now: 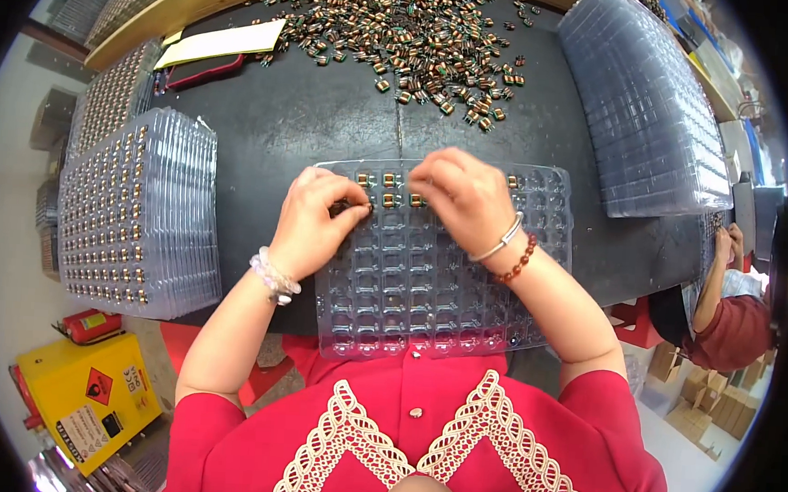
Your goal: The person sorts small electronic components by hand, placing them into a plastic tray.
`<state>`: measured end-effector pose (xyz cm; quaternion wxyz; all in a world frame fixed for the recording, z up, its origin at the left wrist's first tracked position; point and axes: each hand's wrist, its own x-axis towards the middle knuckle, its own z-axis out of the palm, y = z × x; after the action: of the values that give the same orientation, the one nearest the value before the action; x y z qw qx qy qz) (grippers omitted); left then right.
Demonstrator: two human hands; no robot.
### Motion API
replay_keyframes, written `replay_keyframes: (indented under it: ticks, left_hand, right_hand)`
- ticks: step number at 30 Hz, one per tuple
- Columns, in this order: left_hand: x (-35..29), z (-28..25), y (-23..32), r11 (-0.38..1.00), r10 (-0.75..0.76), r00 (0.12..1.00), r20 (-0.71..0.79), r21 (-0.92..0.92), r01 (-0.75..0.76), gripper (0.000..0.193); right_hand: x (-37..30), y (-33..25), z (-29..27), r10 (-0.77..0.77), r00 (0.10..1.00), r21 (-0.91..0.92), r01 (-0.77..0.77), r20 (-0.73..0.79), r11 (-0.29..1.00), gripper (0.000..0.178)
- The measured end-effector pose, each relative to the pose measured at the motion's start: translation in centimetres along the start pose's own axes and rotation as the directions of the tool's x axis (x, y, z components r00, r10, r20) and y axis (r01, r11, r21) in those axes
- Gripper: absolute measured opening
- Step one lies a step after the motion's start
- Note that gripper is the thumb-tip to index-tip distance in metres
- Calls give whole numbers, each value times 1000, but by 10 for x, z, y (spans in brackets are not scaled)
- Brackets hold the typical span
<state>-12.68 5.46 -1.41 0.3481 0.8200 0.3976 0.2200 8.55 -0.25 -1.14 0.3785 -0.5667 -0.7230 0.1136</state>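
A clear plastic tray (392, 286) with rows of moulded pockets lies before me, its near edge against my red top. Small copper-wound coils (389, 181) sit in some pockets of its far rows. At the tray's left side, my left hand (311, 219) is closed, thumb and forefinger pinching a small coil (368, 207) at a pocket. My right hand (468, 201) hovers over the far middle of the tray, fingers curled together and slightly blurred. Its fingertips are beside another coil (416, 200); whatever they hold is hidden.
A large heap of loose coils (422, 43) covers the far table. Filled trays (137, 215) are stacked at left, clear trays (655, 108) at right. Yellow paper (222, 43) lies far left. A co-worker's arm (717, 281) shows at far right; a yellow cabinet (92, 391) stands lower left.
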Motion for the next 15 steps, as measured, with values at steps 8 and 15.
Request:
replay_keyframes:
  ticks: [8, 15]
  left_hand:
    - [-10, 5, 2, 936, 208, 976, -63, 302, -180, 11]
    - [78, 9, -16, 974, 118, 982, -149, 211, -85, 37]
  right_hand:
    - [-20, -15, 35, -42, 998, -137, 36, -37, 990, 13]
    - [-16, -3, 17, -210, 972, -275, 231, 104, 933, 14]
